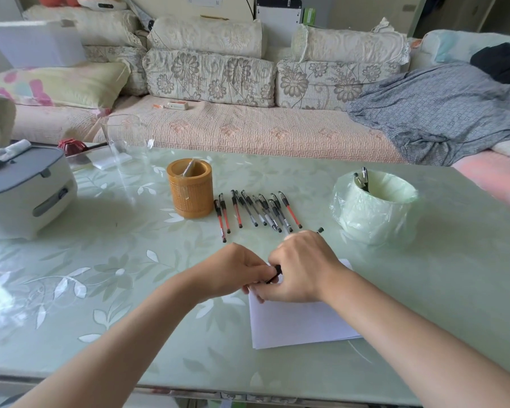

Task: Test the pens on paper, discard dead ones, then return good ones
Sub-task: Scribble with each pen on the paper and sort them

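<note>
Left hand and right hand both pinched one pen over the paper; a sharp cap tug might have scattered the row of pens.

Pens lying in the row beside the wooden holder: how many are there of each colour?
Red pens: 4
Black pens: about 6 (they overlap, so the count is not certain)
Total: about 10
</note>
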A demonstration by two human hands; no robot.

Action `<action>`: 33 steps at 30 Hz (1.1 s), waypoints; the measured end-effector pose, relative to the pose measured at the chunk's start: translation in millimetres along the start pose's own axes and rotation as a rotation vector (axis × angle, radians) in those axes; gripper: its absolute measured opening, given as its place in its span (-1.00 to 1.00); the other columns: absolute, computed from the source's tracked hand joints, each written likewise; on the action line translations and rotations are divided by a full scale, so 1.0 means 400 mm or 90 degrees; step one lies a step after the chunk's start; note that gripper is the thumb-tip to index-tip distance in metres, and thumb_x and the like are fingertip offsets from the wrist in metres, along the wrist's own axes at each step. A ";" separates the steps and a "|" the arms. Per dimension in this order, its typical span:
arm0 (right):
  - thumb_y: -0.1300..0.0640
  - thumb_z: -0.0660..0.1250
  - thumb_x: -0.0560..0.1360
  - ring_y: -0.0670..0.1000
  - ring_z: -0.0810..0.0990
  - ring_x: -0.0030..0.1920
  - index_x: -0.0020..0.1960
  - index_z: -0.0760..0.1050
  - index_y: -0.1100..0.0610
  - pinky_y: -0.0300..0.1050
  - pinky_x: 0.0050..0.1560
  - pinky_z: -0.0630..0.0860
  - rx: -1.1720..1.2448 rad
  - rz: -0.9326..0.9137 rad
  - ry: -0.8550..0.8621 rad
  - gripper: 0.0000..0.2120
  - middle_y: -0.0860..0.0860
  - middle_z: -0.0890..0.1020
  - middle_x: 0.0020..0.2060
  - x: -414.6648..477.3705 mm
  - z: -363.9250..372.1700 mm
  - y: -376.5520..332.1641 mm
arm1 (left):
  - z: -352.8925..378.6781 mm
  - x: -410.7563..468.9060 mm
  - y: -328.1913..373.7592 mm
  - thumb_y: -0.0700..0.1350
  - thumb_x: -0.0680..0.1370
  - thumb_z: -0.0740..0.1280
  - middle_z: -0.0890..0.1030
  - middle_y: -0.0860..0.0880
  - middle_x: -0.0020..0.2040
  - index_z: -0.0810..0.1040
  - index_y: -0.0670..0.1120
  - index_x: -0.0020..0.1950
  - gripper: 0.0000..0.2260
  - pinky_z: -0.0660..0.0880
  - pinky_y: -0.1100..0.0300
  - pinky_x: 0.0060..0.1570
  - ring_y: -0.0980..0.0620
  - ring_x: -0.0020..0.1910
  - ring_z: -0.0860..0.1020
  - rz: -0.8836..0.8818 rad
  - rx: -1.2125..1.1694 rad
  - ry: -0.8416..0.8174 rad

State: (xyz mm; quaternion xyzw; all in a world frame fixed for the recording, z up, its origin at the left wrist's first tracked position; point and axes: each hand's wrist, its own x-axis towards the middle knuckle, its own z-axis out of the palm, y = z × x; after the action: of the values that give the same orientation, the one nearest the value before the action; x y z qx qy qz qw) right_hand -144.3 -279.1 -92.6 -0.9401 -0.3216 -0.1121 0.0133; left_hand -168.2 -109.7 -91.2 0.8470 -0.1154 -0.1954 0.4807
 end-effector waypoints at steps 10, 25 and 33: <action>-0.32 0.18 0.38 0.00 0.44 -0.36 -0.36 0.37 0.02 -0.15 -0.41 0.22 0.124 0.038 0.034 -0.58 -0.07 0.49 -0.42 0.015 0.021 -0.018 | -0.049 0.001 0.004 -0.02 0.52 0.36 0.65 0.01 -0.34 0.67 -0.17 -0.18 -0.76 0.49 0.23 -0.28 0.11 -0.35 0.60 -0.042 0.056 0.065; 0.15 0.43 0.45 0.06 0.63 -0.04 0.03 0.63 0.16 -0.21 -0.01 0.50 0.331 0.383 0.038 -0.82 0.04 0.70 -0.10 0.095 0.073 0.064 | -0.148 0.076 -0.129 -0.07 0.54 0.35 0.55 0.21 -0.12 0.49 0.08 0.20 -0.76 0.46 0.17 -0.14 0.06 -0.12 0.54 0.031 0.158 0.439; 0.12 0.43 0.41 0.04 0.63 -0.19 -0.12 0.61 0.00 -0.22 -0.17 0.51 0.318 0.357 0.031 -0.94 -0.06 0.63 -0.30 0.182 0.121 0.054 | -0.142 0.126 -0.181 0.03 0.63 0.19 0.42 0.00 0.28 0.45 0.13 0.36 -0.70 0.44 0.04 0.13 -0.05 0.29 0.34 -0.001 0.455 0.354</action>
State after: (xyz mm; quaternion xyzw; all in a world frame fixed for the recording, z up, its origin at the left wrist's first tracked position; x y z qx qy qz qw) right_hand -65.5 -247.4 -122.7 -0.9565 -0.0688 -0.0445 0.2800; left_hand -97.2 -48.4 -138.2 0.9802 -0.0415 0.0910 0.1708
